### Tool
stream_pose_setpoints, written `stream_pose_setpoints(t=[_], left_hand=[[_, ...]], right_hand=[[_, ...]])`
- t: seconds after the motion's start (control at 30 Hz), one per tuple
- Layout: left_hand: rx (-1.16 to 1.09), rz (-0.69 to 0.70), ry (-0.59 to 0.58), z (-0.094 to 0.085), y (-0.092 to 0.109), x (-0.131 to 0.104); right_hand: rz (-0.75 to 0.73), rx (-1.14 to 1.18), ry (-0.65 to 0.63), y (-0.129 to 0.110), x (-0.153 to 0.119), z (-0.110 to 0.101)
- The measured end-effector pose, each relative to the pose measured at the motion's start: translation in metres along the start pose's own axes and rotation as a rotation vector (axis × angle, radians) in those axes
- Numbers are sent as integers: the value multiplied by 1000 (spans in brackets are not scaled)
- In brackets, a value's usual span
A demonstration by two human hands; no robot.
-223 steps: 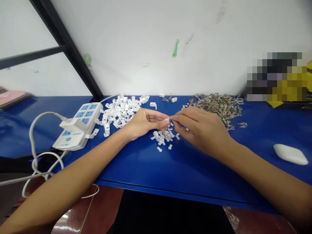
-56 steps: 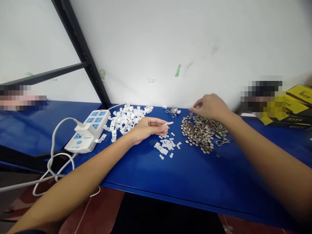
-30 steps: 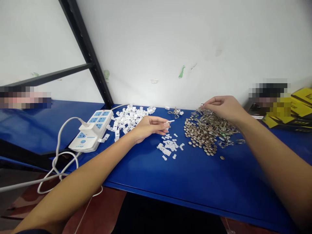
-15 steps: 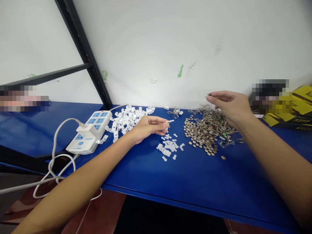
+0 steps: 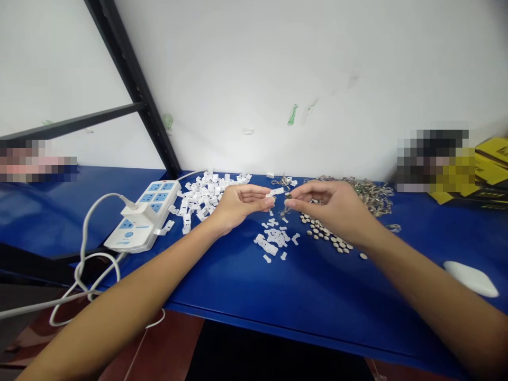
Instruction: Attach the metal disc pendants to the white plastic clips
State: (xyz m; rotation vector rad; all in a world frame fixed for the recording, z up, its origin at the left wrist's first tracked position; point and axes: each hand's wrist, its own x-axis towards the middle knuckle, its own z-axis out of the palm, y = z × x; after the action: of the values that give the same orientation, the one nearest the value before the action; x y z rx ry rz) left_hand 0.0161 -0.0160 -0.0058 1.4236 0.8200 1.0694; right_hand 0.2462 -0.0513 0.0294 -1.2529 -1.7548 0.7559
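My left hand (image 5: 242, 203) pinches a white plastic piece (image 5: 277, 191) between thumb and fingers, above the blue table. Close on its right, my right hand (image 5: 333, 206) is closed on a small metal part (image 5: 284, 212) that hangs below its fingertips, its exact shape blurred. The two held parts look a little apart. Beneath the hands lie small flat white pieces (image 5: 277, 237). Round metal discs (image 5: 336, 243) and a heap of bent-wire metal parts (image 5: 375, 198) are partly covered by my right hand. White plastic parts (image 5: 206, 193) are piled behind my left hand.
On the left stands a white power strip (image 5: 135, 233) with a plugged-in adapter and a looping cable (image 5: 85, 227). A black metal post (image 5: 137, 87) rises behind it. To the right are a white rounded case (image 5: 472, 279) and yellow-black boxes (image 5: 490, 172).
My right hand has come down and left from above the wire heap, carrying the small metal part to my left hand. The left hand has hardly moved. The white rounded case now shows.
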Motion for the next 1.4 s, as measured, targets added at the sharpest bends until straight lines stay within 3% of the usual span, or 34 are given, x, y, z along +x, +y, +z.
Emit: stream_pose_setpoints(t=[0.17,0.4,0.77,1.23,1.4], left_hand=[[38,7,-29,4,1,-4],[-19,1,-58,4,0,-3],[-47,-6,-69,5,-3,-2],[-20,27,-45,2,-2,-1],[-65,-14,-82,0,-1,-1]], right_hand=[[10,145,52,3,-7,24],[80,304,-43,3,-11,26],[163,489,-65,0,-17,33],[205,561,-77,-1,-19,31],[45,306,46,-2,-22,32]])
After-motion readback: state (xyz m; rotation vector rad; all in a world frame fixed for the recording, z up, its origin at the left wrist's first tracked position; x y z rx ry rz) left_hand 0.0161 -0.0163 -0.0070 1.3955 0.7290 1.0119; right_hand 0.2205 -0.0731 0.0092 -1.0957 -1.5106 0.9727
